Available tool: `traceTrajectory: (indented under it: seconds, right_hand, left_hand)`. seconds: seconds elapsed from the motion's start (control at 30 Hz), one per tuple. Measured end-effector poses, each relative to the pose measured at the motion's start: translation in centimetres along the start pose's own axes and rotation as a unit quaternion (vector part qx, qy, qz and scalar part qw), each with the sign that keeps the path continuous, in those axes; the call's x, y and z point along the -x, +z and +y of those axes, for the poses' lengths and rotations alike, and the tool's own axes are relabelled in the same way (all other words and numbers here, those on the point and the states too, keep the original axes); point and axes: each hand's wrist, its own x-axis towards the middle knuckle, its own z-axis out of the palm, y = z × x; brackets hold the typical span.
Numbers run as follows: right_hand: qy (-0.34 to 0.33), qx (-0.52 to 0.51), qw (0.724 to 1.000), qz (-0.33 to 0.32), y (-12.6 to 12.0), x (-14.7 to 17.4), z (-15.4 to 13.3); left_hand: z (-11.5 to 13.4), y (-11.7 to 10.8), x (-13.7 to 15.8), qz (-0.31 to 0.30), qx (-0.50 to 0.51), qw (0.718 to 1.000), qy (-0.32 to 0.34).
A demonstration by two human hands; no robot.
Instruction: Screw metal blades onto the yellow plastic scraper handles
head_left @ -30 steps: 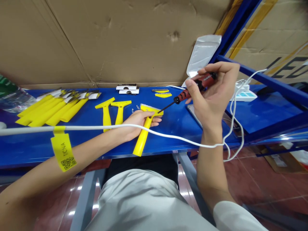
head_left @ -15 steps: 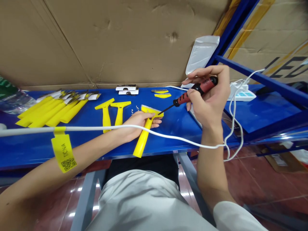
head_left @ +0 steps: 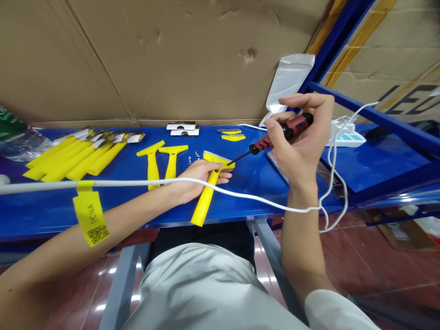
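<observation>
A yellow scraper (head_left: 204,201) with a wide head is gripped near its neck by my left hand (head_left: 197,176), its handle slanting down toward the bench edge. My right hand (head_left: 300,142) is closed around a red and black screwdriver (head_left: 263,144), index finger raised off the handle. The screwdriver's tip meets the right part of the scraper head. Left of my left hand lie two more yellow scraper handles (head_left: 153,162), one partly behind my wrist. Beyond the head rest yellow blade covers (head_left: 233,137) and small white boxes (head_left: 184,129).
Several yellow scrapers (head_left: 79,156) lie in a row at the left, beside a plastic bottle (head_left: 20,137). A white cable (head_left: 254,196) with a yellow tag (head_left: 91,217) crosses in front. A phone (head_left: 277,166) and a power strip (head_left: 347,136) are at the right.
My right hand has shifted its hold on the screwdriver, with thumb and index finger repositioned. The scraper and my left hand have hardly moved.
</observation>
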Motion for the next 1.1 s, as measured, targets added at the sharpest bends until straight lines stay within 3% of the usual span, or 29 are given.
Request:
traceTrajectory:
  seconds: [0.43,0.67,0.83,0.97,1.1]
  right_hand:
    - [-0.039,-0.003,0.999,-0.021,0.0,0.0,-0.7]
    - [0.046,-0.060,0.993,-0.094,-1.2,-0.6,-0.7]
    - [0.026,-0.077,0.996,-0.048,-1.4,-1.2,-3.2]
    - [0.007,-0.079,0.997,-0.008,-0.9,-0.8,-3.3]
    - [0.018,-0.067,0.997,-0.035,-0.7,-0.2,-2.6]
  left_hand:
    - [-0.4,-0.3,-0.2,-0.015,-0.003,1.000,0.008]
    - [-0.6,-0.5,-0.8,-0.020,-0.002,1.000,0.015]
    - [-0.4,-0.3,-0.9,-0.041,-0.036,0.998,0.011]
    - [-0.3,-0.4,-1.0,-0.062,-0.051,0.997,0.003]
    - [-0.3,-0.7,-1.2,-0.070,-0.059,0.996,-0.009]
